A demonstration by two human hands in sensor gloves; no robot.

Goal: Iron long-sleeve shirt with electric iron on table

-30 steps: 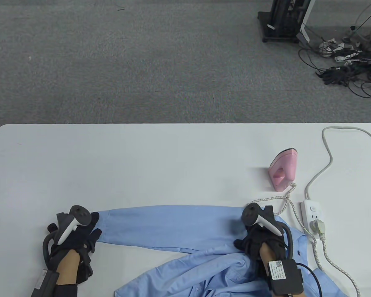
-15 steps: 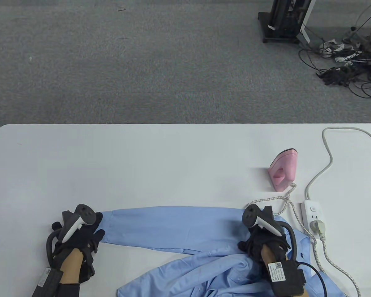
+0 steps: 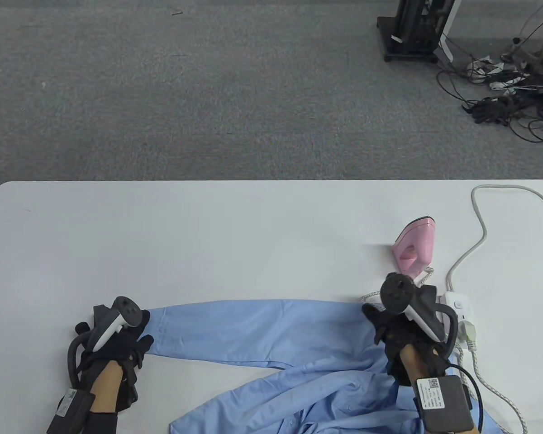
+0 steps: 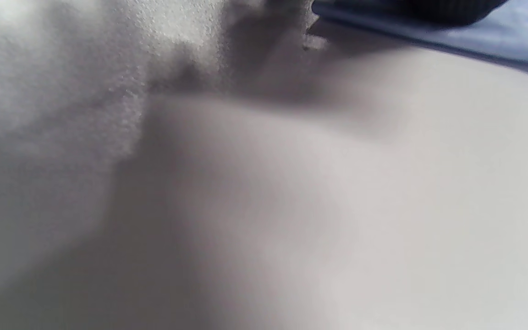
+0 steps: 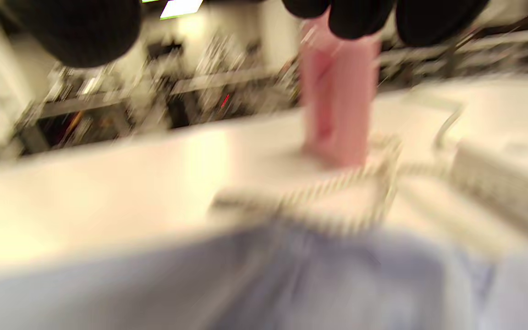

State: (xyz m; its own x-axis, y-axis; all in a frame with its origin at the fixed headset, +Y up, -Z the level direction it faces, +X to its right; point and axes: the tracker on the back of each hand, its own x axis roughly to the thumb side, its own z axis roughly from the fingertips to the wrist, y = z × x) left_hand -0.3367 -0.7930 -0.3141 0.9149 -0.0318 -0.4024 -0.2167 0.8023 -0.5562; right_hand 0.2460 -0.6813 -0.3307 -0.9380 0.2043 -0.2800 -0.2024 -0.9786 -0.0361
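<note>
A light blue long-sleeve shirt lies crumpled at the table's near edge, with one sleeve stretched out flat to the left. My left hand rests on the sleeve's cuff end, and a dark fingertip lies on the blue fabric. A pink electric iron stands upright at the right. My right hand is off the shirt, empty, just in front of the iron. In the right wrist view its fingertips are spread, with the iron straight ahead beyond the shirt.
A white power strip with a plug lies right of my right hand, partly hidden by it. The iron's braided cord loops between iron and shirt. A grey cable runs to the far right edge. The white table extends far and left.
My right hand has lifted off the shirt and moved forward and right, toward the iron. My left hand shifted slightly right along the cuff, then stayed put.
</note>
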